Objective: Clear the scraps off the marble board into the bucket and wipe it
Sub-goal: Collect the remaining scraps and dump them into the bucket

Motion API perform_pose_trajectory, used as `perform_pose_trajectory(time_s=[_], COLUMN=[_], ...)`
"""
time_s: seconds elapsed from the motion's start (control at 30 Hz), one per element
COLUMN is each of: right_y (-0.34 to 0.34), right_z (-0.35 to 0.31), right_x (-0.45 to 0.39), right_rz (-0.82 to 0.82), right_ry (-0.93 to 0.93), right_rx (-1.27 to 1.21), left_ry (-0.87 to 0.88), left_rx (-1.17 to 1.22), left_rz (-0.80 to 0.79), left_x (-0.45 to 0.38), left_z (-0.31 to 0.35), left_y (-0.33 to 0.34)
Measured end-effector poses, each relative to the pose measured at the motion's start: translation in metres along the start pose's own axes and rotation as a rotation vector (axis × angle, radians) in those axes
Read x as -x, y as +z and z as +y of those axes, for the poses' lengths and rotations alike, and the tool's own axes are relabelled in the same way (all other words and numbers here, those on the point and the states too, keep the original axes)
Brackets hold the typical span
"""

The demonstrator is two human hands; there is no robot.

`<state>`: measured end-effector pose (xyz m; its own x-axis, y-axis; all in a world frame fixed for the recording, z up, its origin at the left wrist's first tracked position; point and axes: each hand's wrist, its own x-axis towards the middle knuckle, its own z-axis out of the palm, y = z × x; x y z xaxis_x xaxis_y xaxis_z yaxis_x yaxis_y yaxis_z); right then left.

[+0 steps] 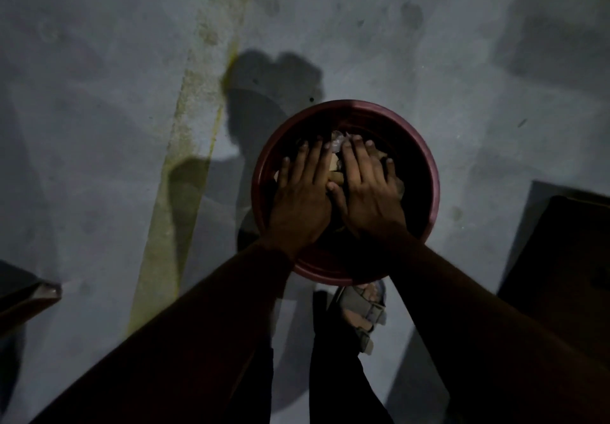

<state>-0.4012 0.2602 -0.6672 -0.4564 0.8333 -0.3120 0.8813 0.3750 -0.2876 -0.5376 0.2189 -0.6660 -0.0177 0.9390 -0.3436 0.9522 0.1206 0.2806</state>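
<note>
A grey floor [429, 60] with a yellowish stripe [185, 133] (left of the fingers); a sandalled foot [361, 311] sits below them.

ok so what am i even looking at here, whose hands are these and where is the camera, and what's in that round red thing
The single picture comes from a camera worn on a person's head, looking down, so the two arms reaching in from the bottom are that person's own. There is no machine here. The left hand and the right hand are spread flat, palms down, side by side over a round dark red bucket that stands on a grey floor. Between and under the fingers you can glimpse pale scraps inside the bucket; the light is too dim to tell what they are or whether the hands grip any. Below the bucket is the person's foot in a grey sandal. A yellowish stripe runs across the floor on the left.
</note>
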Motion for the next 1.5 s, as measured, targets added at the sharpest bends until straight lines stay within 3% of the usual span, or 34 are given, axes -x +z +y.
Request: perform_pose_trajectory(time_s=[0.27,0.6,0.93,1.27,1.5], right_y=[0.042,-0.040,-0.212,-0.428,-0.496], right_z=[0.016,-0.010,-0.078,-0.180,-0.219], right_x=[-0.015,0.018,0.108,0.263,0.392], right_rz=[-0.050,0.065,0.144,0.204,0.357], right_ry=[-0.004,-0.022,0.093,0.328,0.527], right_rx=[0.104,0.068,-0.092,-0.147,-0.118], left_ry=[-0.010,0.005,0.163,0.392,0.752], left_rx=[-0.105,-0.145,-0.111,-0.053,-0.023], left_rz=[-0.055,0.089,0.142,0.030,0.110], left_x=[-0.014,0.021,0.096,0.215,0.301], left_z=[-0.008,0.006,0.043,0.109,0.180], left_y=[0.036,-0.044,-0.233,-0.458,-0.535])
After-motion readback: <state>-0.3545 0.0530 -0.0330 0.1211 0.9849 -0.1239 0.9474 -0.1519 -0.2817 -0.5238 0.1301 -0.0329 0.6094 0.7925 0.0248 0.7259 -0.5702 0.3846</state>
